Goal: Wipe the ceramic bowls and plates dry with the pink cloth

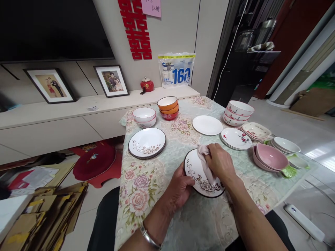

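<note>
My left hand (180, 190) grips the left rim of a white plate (195, 169) with a dark brown edge and brown flower print, thumb on top. The plate is tilted up above the tablecloth, near the front of the table. In my right hand (221, 162) is a pale pinkish cloth (205, 162), bunched under the fingers and pressed on the plate's upper face. Part of the plate's right side is hidden by the cloth and this hand. A stack of matching brown-patterned plates (147, 141) lies to the left, beyond my left hand.
Behind stand white bowls (144, 116), orange and red bowls (168, 106) and a flat white plate (207, 125). To the right are floral plates (235, 137), stacked floral bowls (238, 112), a squarish dish (256, 130) and pink bowls (271, 157). A red stool (95, 162) stands left of the table.
</note>
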Available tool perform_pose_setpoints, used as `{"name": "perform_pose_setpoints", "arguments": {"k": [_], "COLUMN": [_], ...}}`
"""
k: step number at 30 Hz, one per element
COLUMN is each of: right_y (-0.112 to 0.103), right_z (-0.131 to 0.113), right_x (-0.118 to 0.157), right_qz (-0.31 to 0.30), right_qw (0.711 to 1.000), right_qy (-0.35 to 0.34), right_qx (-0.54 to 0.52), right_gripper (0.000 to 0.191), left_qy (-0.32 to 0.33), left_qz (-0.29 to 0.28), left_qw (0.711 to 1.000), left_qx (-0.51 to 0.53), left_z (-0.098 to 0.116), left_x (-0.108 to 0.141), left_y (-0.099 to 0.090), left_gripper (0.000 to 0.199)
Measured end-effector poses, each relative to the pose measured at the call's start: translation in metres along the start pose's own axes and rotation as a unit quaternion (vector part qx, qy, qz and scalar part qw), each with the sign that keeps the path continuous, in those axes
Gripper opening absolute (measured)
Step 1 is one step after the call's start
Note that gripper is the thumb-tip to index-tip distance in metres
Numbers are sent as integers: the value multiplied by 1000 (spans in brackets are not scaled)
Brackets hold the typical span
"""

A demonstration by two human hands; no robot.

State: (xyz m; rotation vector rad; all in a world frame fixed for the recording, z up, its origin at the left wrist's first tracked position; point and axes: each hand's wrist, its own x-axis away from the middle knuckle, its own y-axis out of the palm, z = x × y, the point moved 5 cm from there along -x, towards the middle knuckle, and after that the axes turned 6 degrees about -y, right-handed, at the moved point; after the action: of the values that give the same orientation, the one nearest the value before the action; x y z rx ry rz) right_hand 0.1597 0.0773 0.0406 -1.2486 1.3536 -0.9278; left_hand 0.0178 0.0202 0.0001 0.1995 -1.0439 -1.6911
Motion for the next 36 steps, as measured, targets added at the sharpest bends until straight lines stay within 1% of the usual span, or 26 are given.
{"name": "perform_pose_setpoints", "arguments": {"k": [2, 3, 4, 6, 7, 9, 11, 12, 13, 14, 16, 17, 19, 21, 23, 24, 26, 27, 29, 31, 32, 33, 34, 36], "right_y": [-3, -4, -5, -4, -3, -1, 1, 1, 2, 3, 2, 1, -3, -6, -7, -6, -4, -3, -1, 0, 0, 1, 2, 5], "right_z": [5, 4, -1, -17, -26, -42, -50, -49, -45, -39, -20, -11, 2, 7, 3, -2, -18, -28, -46, -56, -57, -55, -50, -33], "right_x": [1, 2, 3, 7, 10, 16, 18, 18, 15, 12, 6, 3, 2, 3, 5, 7, 10, 12, 17, 19, 19, 17, 14, 7], "right_qz": [1, -2, -5, -20, -31, -57, -76, -77, -72, -64, -46, -41, -45, -56, -61, -61, -60, -60, -59, -50, -42, -33, -23, -7], "right_qw": [998, 998, 999, 998, 992, 971, 954, 953, 959, 969, 990, 996, 998, 995, 995, 997, 997, 991, 968, 944, 938, 939, 947, 973], "right_qy": [34, 29, 9, -62, -103, -174, -211, -210, -192, -160, -71, -27, 37, 67, 56, 32, -40, -83, -160, -212, -223, -220, -203, -142], "right_qx": [50, 55, 45, -19, -64, -153, -201, -204, -196, -176, -113, -75, 0, 49, 53, 34, -41, -90, -185, -248, -263, -263, -247, -181], "right_gripper": [14, 13, 12, 9, 6, 4, 3, 3, 3, 5, 11, 14, 18, 19, 18, 17, 12, 9, 6, 11, 15, 17, 18, 16], "left_qy": [1, 2, 3, 3, 5, 9, 17, 19, 18, 15, 3, -2, -9, -14, -14, -11, -3, 1, 9, 16, 15, 11, 5, -9], "left_qz": [2, -1, -5, -16, -17, -14, -8, -8, -10, -12, -11, -10, -6, -2, -1, -4, -11, -12, -7, 0, 1, -1, -2, -5], "left_qw": [1000, 1000, 1000, 1000, 999, 999, 999, 999, 999, 999, 999, 1000, 1000, 1000, 1000, 1000, 999, 999, 999, 998, 998, 998, 998, 999], "left_qx": [-2, -6, -10, -21, -27, -38, -46, -47, -47, -45, -36, -29, -17, -14, -20, -23, -32, -37, -50, -61, -64, -63, -59, -44], "left_z": [0, 0, 0, 0, 1, 1, 1, 1, 1, 1, 0, 0, 0, 0, 0, 0, 0, -1, -1, -1, -1, -2, -2, -3], "left_x": [0, 0, 0, 1, 1, 1, 1, 1, 1, 1, 0, 0, 0, 0, 0, 0, 1, 1, 1, 1, 1, 1, 1, 0], "left_y": [0, 0, 0, 2, 2, 2, 2, 1, 1, 1, 1, 0, 0, 0, 0, 1, 2, 2, 2, 2, 1, 1, 1, 1], "left_gripper": [74, 73, 73, 73, 72, 66, 62, 62, 64, 67, 73, 76, 78, 77, 76, 75, 72, 70, 59, 47, 44, 44, 47, 60]}}
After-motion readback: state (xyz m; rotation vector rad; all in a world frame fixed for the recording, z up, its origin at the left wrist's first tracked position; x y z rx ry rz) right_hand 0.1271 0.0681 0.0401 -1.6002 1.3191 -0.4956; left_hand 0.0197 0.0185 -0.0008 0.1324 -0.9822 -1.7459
